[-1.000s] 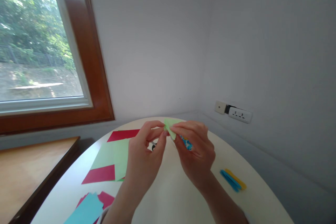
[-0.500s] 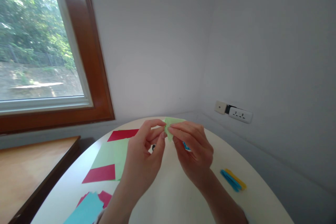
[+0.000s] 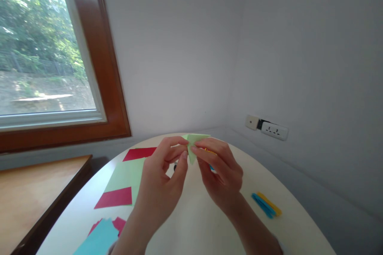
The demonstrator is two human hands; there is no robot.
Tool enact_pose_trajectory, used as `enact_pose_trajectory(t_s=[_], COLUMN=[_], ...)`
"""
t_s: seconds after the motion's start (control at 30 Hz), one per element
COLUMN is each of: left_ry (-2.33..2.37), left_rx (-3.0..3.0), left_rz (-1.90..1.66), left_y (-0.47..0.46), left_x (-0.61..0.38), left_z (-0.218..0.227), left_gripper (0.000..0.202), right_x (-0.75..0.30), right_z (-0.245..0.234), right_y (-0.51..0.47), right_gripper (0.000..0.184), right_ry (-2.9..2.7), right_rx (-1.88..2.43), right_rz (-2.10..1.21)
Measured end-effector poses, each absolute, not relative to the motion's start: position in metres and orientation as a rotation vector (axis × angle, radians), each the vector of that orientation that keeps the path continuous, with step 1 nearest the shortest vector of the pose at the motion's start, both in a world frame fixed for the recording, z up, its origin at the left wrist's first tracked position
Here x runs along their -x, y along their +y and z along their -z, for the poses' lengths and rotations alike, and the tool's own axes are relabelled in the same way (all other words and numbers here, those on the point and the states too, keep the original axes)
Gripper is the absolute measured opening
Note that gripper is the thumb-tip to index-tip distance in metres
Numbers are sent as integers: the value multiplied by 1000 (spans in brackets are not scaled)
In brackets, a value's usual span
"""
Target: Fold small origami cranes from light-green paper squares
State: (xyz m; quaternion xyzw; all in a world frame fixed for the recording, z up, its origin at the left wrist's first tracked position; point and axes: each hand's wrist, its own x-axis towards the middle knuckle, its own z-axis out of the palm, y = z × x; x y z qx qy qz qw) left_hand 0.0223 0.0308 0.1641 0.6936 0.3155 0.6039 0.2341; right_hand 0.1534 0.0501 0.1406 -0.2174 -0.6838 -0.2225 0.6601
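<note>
Nearest me, blue paper (image 3: 98,239) lies on the table's (image 3: 197,223) left front, strips (image 3: 266,205) on its right. Over the table's far half, my left hand (image 3: 163,179) and right hand (image 3: 223,167) sit close together, both pinching the green paper (image 3: 192,156). I'd call this shaping a fold; the next move wants light, steady fingertips. A second ago the paper's lower tip slanted right; now it points straighter down.

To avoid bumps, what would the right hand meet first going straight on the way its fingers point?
Past the green paper the right hand pinches, likely the left hand, though depth is unclear.
</note>
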Motion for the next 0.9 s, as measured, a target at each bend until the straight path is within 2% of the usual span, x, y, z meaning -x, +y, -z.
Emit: enact_pose_trajectory(t_s=[0.47, 0.7, 0.8, 0.9], left_ry=[865, 937, 967, 945], left_rx=[-1903, -1979, -2042, -2142], left_rz=[-1722, -1896, -1937, -1948], left_y=[31, 35, 36, 36], left_x=[-24, -21, -19, -18], left_z=[-166, -162, -162, -162], left_gripper=[11, 13, 14, 15], right_x=[-153, -148, -148, -149], right_z=[-140, -141, -139, -135], right_y=[50, 46, 48, 51], right_gripper=[35, 34, 28, 34], right_ry=[-1560, -1514, -1371, -1312], right_rx=[466, 515, 602, 668], right_rz=[504, 561, 475, 241])
